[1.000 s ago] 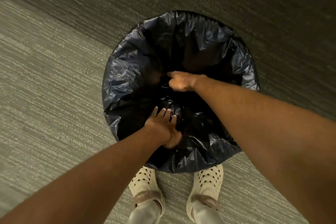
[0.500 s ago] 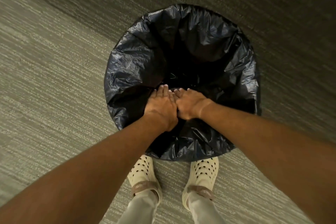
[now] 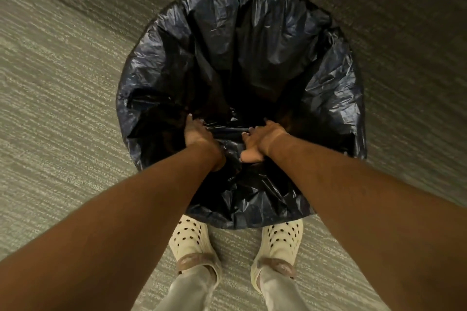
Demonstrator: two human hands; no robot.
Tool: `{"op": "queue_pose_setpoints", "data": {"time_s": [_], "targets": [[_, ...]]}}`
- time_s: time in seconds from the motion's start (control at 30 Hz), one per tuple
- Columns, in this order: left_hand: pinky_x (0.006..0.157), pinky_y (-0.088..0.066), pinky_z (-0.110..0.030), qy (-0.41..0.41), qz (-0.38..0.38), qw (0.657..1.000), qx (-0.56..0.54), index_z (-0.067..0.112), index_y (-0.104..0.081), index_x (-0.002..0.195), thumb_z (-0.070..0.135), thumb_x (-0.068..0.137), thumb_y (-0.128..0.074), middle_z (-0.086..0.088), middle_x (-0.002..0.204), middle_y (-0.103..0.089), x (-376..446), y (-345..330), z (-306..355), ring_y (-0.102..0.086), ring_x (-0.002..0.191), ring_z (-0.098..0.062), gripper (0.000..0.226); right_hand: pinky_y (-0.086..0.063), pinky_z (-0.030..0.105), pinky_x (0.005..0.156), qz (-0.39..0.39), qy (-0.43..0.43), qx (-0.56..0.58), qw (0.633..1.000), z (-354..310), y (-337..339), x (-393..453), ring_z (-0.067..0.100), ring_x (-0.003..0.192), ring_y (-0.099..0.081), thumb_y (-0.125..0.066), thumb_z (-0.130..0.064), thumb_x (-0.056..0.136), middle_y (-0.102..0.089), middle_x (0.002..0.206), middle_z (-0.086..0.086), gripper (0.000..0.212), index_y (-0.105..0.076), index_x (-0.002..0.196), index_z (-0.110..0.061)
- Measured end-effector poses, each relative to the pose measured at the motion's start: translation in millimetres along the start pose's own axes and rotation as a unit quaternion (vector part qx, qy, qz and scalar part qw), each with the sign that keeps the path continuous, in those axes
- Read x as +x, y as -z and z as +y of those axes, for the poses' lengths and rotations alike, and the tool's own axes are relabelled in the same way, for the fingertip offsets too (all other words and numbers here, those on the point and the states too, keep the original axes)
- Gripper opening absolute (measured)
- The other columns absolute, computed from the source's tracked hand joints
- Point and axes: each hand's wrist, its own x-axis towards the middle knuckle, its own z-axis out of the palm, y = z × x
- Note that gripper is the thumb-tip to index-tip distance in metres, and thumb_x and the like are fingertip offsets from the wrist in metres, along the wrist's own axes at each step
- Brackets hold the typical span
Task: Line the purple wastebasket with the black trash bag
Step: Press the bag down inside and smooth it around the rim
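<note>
Feet in cream perforated clogs (image 3: 188, 236) stand at the bottom centre of the frame on grey striped carpet (image 3: 58, 113), toes just beside the black trash bag (image 3: 252, 43). Above them, two bare forearms reach to mid-frame. The left hand (image 3: 195, 132) and right hand (image 3: 262, 137) both curl over the near edge of the bag, apart from each other, fingers closed on the plastic. Beyond, the bag's open mouth fills the centre and upper frame, hiding the wastebasket entirely.

Grey-green ribbed carpet (image 3: 58, 113) fills the frame — lit paler at the left, falling into shadow toward the upper right.
</note>
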Motion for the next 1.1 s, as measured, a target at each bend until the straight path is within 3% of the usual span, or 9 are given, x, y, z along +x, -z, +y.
{"op": "queue_pose_setpoints", "data": {"time_s": [0.1,0.17,0.27,0.47,0.6,0.77,0.9,1.0,1.1], "targets": [[0.112,-0.020,-0.046,-0.039,0.100,0.994,-0.031,0.018,-0.040,0.144,0.047,0.094,-0.035,-0.012,0.149,-0.037,-2.9,14.4,7.6,-0.033,0.137,-0.030,0.058,-0.040,0.040,0.103,0.146,0.017,0.027,0.989,2.0,8.1,-6.8,0.031,0.125,-0.050,-0.047,-0.039,0.088,-0.053,0.139,0.014,0.057,-0.048,0.136,-0.009],[0.108,-0.029,-0.041,-0.077,0.167,0.982,-0.037,0.012,-0.029,0.148,0.043,0.093,-0.041,-0.012,0.154,-0.028,3.5,18.8,12.6,-0.032,0.137,-0.028,0.065,-0.044,0.041,0.098,0.197,0.019,0.021,0.980,4.0,10.7,-4.7,0.030,0.124,-0.048,-0.048,-0.032,0.090,-0.050,0.139,0.014,0.054,-0.045,0.138,-0.007],[0.114,-0.021,-0.039,-0.090,0.159,0.983,-0.029,0.012,-0.008,0.153,0.051,0.093,-0.042,-0.011,0.162,-0.003,20.7,17.1,11.6,-0.014,0.145,-0.027,0.079,-0.039,0.045,0.107,0.155,0.013,0.000,0.988,6.1,9.6,8.4,0.031,0.136,-0.035,-0.054,-0.031,0.092,-0.031,0.153,0.014,0.071,-0.025,0.150,-0.004],[0.115,-0.017,-0.041,0.013,0.060,0.998,-0.007,0.011,-0.004,0.153,0.057,0.088,-0.045,-0.015,0.160,-0.011,44.7,1.1,-0.1,-0.015,0.144,-0.034,0.089,-0.037,0.048,0.108,0.091,-0.056,-0.012,0.994,9.3,5.1,27.4,0.031,0.144,-0.025,-0.067,-0.048,0.080,-0.017,0.160,0.013,0.105,-0.005,0.153,-0.005],[0.119,-0.003,-0.046,0.026,0.025,0.999,-0.004,0.013,0.005,0.153,0.060,0.089,-0.037,-0.018,0.161,0.000,50.5,-5.2,-3.8,0.000,0.147,-0.037,0.090,-0.027,0.046,0.112,0.075,-0.077,-0.047,0.993,10.4,5.3,30.6,0.032,0.147,-0.017,-0.055,-0.062,0.083,-0.011,0.162,0.013,0.105,0.001,0.154,-0.008],[0.117,-0.004,-0.045,-0.005,0.073,0.996,-0.057,0.011,0.000,0.153,0.054,0.090,-0.034,-0.014,0.161,-0.006,33.8,5.8,3.7,-0.006,0.147,-0.031,0.084,-0.019,0.044,0.117,0.124,-0.049,-0.046,0.990,9.8,6.5,14.6,0.028,0.149,-0.009,-0.048,-0.058,0.084,-0.006,0.163,0.014,0.099,-0.001,0.154,-0.006],[0.116,-0.016,-0.043,-0.071,0.166,0.967,-0.180,0.008,-0.006,0.153,0.043,0.089,-0.042,-0.013,0.161,-0.011,7.4,16.8,1.6,-0.018,0.144,-0.030,0.081,-0.036,0.042,0.109,0.231,0.027,0.125,0.965,12.9,23.1,-13.7,0.033,0.137,-0.036,-0.054,-0.036,0.082,-0.034,0.153,0.017,0.081,-0.022,0.151,-0.008],[0.112,-0.030,-0.043,-0.044,0.219,0.931,-0.290,0.006,0.000,0.152,0.034,0.084,-0.055,-0.014,0.161,-0.009,-6.0,23.3,-11.2,-0.025,0.141,-0.033,0.092,-0.044,0.039,0.098,0.251,0.015,0.269,0.930,27.2,48.6,-31.8,0.038,0.126,-0.048,-0.057,-0.024,0.080,-0.047,0.142,0.019,0.075,-0.028,0.148,-0.012],[0.110,-0.030,-0.045,-0.017,0.216,0.916,-0.337,0.004,0.003,0.151,0.037,0.090,-0.049,-0.016,0.160,-0.010,-13.7,22.7,-20.8,-0.025,0.140,-0.035,0.087,-0.042,0.038,0.099,0.250,-0.003,0.280,0.927,33.3,61.7,-43.0,0.039,0.126,-0.047,-0.057,-0.024,0.081,-0.048,0.140,0.020,0.070,-0.032,0.145,-0.013]]}}
